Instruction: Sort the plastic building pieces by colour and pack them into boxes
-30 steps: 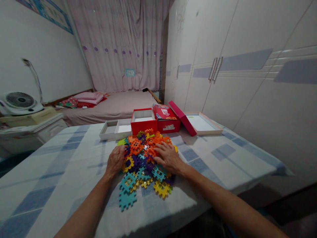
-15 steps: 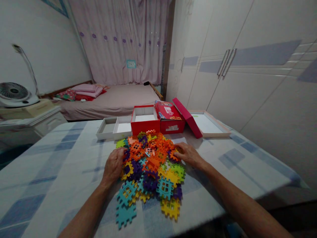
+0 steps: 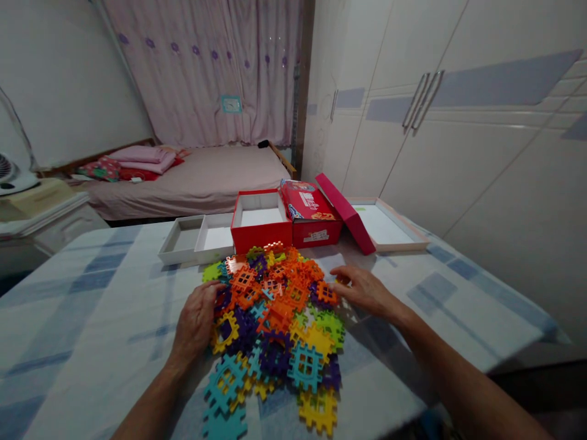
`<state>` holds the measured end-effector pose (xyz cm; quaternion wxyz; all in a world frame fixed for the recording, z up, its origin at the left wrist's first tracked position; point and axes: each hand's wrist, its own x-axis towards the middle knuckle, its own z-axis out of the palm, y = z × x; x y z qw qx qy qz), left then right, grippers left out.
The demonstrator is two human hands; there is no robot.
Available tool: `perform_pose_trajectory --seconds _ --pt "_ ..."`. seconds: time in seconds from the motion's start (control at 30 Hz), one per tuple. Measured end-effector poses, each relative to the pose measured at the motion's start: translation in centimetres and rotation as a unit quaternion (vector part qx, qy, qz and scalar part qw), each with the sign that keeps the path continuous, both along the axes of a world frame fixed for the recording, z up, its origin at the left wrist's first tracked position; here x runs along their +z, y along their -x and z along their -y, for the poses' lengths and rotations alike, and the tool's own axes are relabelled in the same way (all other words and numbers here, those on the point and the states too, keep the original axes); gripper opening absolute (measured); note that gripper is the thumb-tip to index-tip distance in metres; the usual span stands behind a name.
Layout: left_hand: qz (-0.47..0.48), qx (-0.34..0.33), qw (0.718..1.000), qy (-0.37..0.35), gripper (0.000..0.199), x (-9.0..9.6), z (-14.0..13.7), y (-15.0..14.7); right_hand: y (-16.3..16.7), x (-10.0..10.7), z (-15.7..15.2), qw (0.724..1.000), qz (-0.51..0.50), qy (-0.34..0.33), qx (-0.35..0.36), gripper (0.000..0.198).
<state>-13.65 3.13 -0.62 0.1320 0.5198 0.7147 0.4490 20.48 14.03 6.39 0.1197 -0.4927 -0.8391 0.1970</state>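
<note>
A heap of plastic interlocking tiles (image 3: 277, 315) lies on the table in orange, purple, yellow, green and turquoise; many have window-like cut-outs. My left hand (image 3: 195, 318) rests along the heap's left side, fingers extended and partly hidden, close to a yellow tile (image 3: 224, 332). On the opposite side, my right hand (image 3: 364, 291) has its fingers apart and bent toward the heap. Its fingertips are beside an orange tile (image 3: 326, 293), and a bit of yellow shows under them. At the near end lie a turquoise window tile (image 3: 306, 365) and another yellow tile (image 3: 318, 410).
Behind the heap stand a grey divided tray (image 3: 181, 237), an open red box (image 3: 261, 233) and a printed red box (image 3: 316, 232). A red lid (image 3: 346, 214) leans on the printed box, beside a shallow white tray (image 3: 389, 229). A checked cloth (image 3: 114, 318) covers the table.
My view has shifted a little, so the table appears nearer. My right hand has drawn slightly outward from the heap. The left hand stays at the left side.
</note>
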Motion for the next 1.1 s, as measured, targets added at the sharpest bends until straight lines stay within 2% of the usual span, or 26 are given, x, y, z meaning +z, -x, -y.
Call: perform_pose_trajectory --seconds 0.1,0.17,0.23,0.37,0.43,0.5,0.57,0.7,0.8,0.87,0.93,1.0,1.1 --pt "-0.006 -0.004 1.000 0.006 0.053 0.1 0.0 -0.1 0.5 1.6 1.5 0.992 -0.089 0.020 0.084 0.040" --pt "-0.010 -0.005 1.000 0.006 0.052 0.1 0.0 -0.1 0.9 2.3 2.3 0.984 -0.114 0.021 0.134 0.040" --pt "-0.020 0.002 1.000 0.000 0.051 0.2 0.0 -0.2 1.0 2.4 2.5 0.984 -0.114 -0.004 0.138 0.040" --pt "-0.106 0.017 0.991 -0.077 0.041 1.1 0.5 -0.8 0.1 0.4 1.7 0.988 -0.086 -0.043 0.118 0.041" --pt "-0.171 -0.011 0.975 -0.144 0.031 2.0 1.0 -1.5 -0.4 -1.2 1.3 0.989 -0.073 -0.042 0.120 0.042" --pt "-0.228 -0.079 0.949 -0.202 0.022 3.2 1.7 -2.7 -0.6 -2.7 1.0 0.990 -0.067 -0.047 0.112 0.038" --pt "-0.275 -0.183 0.916 -0.227 0.024 4.1 2.3 -4.5 -0.5 -3.6 0.9 0.991 -0.070 -0.057 0.094 0.033" --pt "-0.348 -0.393 0.833 -0.176 0.044 4.7 3.4 -8.6 -0.2 -3.4 1.7 0.988 -0.109 -0.098 0.057 0.031" --pt "-0.363 -0.457 0.800 -0.140 0.034 4.1 3.6 -10.7 -0.7 -2.3 3.3 0.980 -0.129 -0.107 0.107 0.032" --pt "-0.358 -0.460 0.798 -0.152 0.020 3.7 3.5 -11.2 -1.1 -1.7 4.5 0.976 -0.113 -0.080 0.165 0.038" --pt "-0.337 -0.444 0.811 -0.176 0.020 3.8 3.3 -11.1 -1.5 -1.7 5.6 0.973 -0.085 -0.051 0.207 0.047" --pt "-0.301 -0.415 0.835 -0.199 0.022 4.3 3.2 -10.5 -1.6 -2.1 6.3 0.971 -0.063 -0.041 0.227 0.053" --pt "-0.253 -0.350 0.877 -0.212 0.020 5.5 3.1 -8.9 -1.0 -2.8 6.7 0.969 -0.054 -0.072 0.230 0.051"
